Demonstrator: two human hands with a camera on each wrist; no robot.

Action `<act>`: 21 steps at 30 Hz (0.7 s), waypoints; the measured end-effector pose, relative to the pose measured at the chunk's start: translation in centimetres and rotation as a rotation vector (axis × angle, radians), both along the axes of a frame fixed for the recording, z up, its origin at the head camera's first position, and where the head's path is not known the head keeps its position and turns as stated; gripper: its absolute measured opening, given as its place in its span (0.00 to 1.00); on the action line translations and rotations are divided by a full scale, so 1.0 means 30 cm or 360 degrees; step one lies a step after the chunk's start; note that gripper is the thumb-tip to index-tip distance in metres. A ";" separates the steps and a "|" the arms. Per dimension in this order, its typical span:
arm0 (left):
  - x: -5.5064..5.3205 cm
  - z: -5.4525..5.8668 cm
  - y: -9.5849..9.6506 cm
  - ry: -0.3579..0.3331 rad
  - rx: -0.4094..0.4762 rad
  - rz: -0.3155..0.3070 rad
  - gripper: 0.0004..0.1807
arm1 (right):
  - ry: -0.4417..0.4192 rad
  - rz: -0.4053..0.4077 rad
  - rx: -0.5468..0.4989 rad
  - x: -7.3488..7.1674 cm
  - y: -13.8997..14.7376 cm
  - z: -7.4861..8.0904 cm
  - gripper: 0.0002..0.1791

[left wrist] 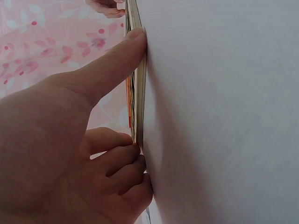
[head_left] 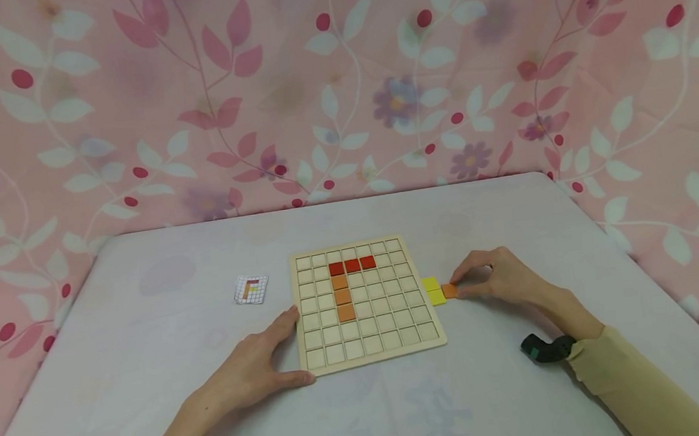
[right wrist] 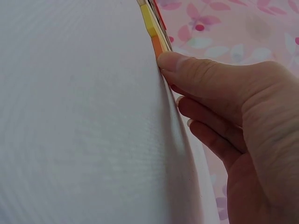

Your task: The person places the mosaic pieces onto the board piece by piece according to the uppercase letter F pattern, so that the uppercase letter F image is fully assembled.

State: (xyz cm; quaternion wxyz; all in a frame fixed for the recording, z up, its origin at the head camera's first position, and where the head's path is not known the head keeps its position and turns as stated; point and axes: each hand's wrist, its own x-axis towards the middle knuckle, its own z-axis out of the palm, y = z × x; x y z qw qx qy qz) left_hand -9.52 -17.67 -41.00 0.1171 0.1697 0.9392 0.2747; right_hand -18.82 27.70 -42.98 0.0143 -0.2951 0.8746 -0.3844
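A floral fabric backdrop rises behind a white-covered table, whose flat surface supports everything. On it lies the wooden grid board, its raised lines dividing the squares so tiles sit in ordered cells. The left hand spreads thumb and index finger wide, tips against the board's left side and near corner, probably to keep it from sliding. The right hand brings thumb and index finger narrowly together, pinching the loose orange tile by its edge, a hold that suits something so thin. A printed card lies left of the board, apart from both hands, seemingly for easy viewing. Three red tiles form a row on the board; three orange tiles run down beneath the leftmost. Two yellow tiles lie between the board's right edge and the pinched tile.
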 end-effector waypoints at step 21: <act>-0.005 -0.005 -0.003 0.0022 -0.0034 0.0022 0.61 | 0.0004 -0.0043 -0.0074 -0.003 -0.045 0.036 0.13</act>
